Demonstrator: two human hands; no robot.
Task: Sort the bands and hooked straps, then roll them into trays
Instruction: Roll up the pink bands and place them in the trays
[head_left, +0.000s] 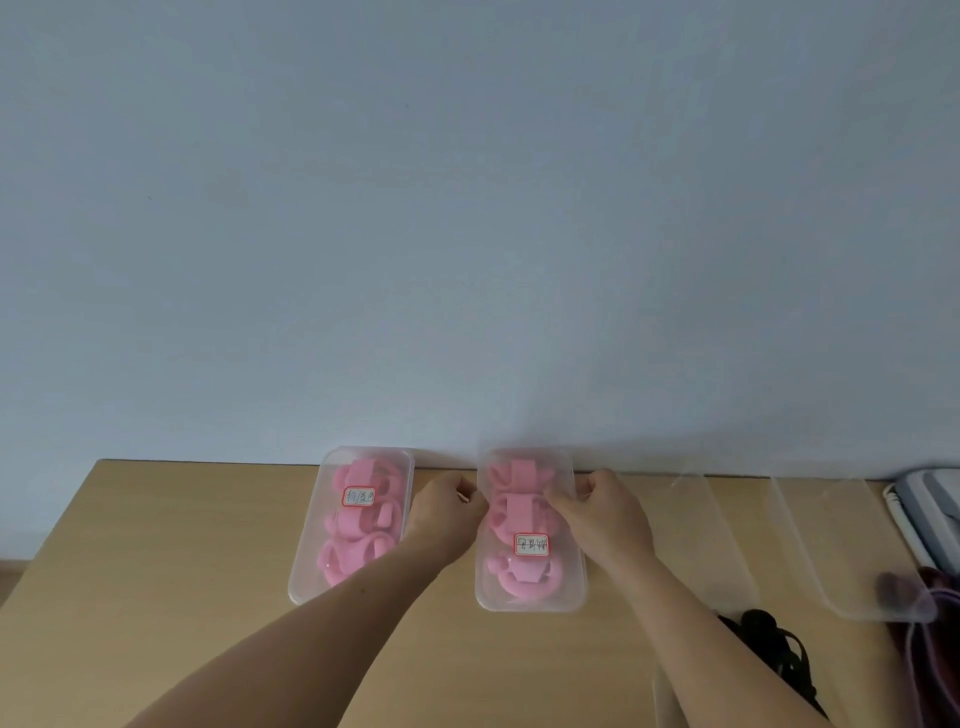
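Two clear plastic trays stand side by side at the table's far edge, each with a red-bordered label. The left tray holds several rolled pink bands. The right tray holds more pink rolls. My left hand sits in the gap between the trays, its curled fingers at the right tray's left rim. My right hand is at that tray's right rim, fingers curled over the edge and thumb up behind. Both hands seem to grip the right tray; the fingertips are partly hidden.
Two clear lids lie to the right on the wooden table. Black straps lie near the front right. A purple-pink bag and a grey-white object sit at the right edge. A pale wall rises behind the table.
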